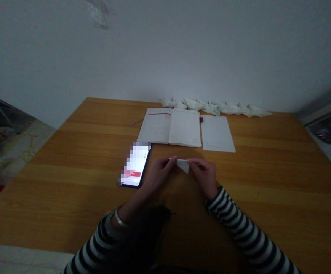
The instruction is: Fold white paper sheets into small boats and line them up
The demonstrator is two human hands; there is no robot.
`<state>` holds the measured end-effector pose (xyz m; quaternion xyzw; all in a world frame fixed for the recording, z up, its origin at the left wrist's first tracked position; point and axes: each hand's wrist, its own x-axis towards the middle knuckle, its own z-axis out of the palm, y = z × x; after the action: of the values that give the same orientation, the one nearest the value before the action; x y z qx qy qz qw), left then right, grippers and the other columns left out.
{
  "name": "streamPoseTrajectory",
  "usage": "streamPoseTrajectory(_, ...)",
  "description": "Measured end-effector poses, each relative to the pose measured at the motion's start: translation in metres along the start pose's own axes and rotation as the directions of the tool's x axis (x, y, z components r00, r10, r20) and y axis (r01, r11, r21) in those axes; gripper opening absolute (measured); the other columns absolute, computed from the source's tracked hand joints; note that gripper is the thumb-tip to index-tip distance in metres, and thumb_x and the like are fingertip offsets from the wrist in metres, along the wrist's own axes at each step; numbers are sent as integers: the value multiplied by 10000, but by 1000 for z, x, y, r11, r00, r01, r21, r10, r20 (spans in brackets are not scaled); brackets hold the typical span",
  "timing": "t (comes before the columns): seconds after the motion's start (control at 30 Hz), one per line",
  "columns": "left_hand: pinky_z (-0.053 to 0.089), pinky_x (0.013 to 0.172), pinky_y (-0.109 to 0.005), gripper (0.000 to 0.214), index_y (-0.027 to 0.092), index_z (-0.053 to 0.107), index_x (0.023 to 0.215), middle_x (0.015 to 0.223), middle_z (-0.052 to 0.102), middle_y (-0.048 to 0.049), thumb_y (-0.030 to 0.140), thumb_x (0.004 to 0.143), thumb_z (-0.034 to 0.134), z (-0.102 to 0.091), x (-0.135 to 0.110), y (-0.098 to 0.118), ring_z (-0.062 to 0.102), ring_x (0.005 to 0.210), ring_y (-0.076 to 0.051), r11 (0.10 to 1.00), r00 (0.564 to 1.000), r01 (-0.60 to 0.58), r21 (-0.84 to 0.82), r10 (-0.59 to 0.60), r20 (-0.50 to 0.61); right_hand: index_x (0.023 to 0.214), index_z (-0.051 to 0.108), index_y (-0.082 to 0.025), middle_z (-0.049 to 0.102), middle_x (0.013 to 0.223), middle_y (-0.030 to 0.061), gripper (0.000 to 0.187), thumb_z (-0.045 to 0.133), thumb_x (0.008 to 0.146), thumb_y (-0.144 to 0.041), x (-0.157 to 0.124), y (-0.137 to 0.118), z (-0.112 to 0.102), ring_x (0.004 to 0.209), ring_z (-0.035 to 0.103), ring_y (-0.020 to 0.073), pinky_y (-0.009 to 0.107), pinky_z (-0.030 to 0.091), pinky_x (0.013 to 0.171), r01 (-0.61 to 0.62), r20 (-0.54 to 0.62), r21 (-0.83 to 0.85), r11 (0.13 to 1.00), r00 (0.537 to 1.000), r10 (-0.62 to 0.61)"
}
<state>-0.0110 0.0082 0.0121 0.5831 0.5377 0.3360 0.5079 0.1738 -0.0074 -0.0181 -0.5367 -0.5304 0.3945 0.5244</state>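
Striped sleeves (pixel 247 227), hands (pixel 160 171) (pixel 205 174) pinching a small white piece (pixel 184 165), straight along top, pointed below

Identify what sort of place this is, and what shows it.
Probably a study or work corner in a home or small office, though that's uncertain: a wooden table by a plain wall, with an open notebook and a lit smartphone on it.

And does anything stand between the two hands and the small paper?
Nothing visible does: the left hand and right hand both pinch the small paper. The phone lies left of the left hand, not between.
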Motion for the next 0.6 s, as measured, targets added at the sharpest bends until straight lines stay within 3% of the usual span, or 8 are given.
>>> streamPoseTrajectory(0.13,541,812,-326,402,142,756,1062,1033,781,-103,481,902,611,0,1,0,710,961,-248,998,994,-34,-57,28,-103,879,794,-236,795,1012,66,127,726,825,-328,0,-5,5,965,733,233,385,576,900,-13,51,137,990,999,6)
streamPoseTrajectory(0.27,508,974,-385,382,160,726,1154,1162,750,-118,417,880,657,0,4,-7,679,1108,-262,986,996,-94,-137,94,-9,900,788,-215,776,1095,93,169,768,769,-321,3,-5,10,985,734,239,395,595,889,-108,106,224,969,991,86)
streamPoseTrajectory(0.4,557,880,-392,586,156,590,1327,1095,757,-118,455,834,702,2,7,-16,715,976,-248,981,999,-26,-193,17,-49,876,783,-219,774,1103,87,147,780,752,-298,2,-4,10,1027,728,245,408,587,931,-114,131,269,956,988,81)
streamPoseTrajectory(0.47,578,782,-367,564,146,623,1247,990,759,-100,537,844,666,1,7,-18,720,854,-229,974,998,49,-221,-57,-30,924,787,-223,770,1109,84,175,772,762,-286,1,-4,8,1017,731,240,408,590,930,-92,94,252,963,993,70)
streamPoseTrajectory(0.6,563,734,-334,559,122,688,781,752,720,-81,665,854,576,-1,9,-18,694,732,-208,948,971,205,-244,-165,174,1187,724,-260,694,1291,77,383,730,804,-266,-4,-5,6,1012,729,222,398,591,931,-64,114,175,982,993,44)
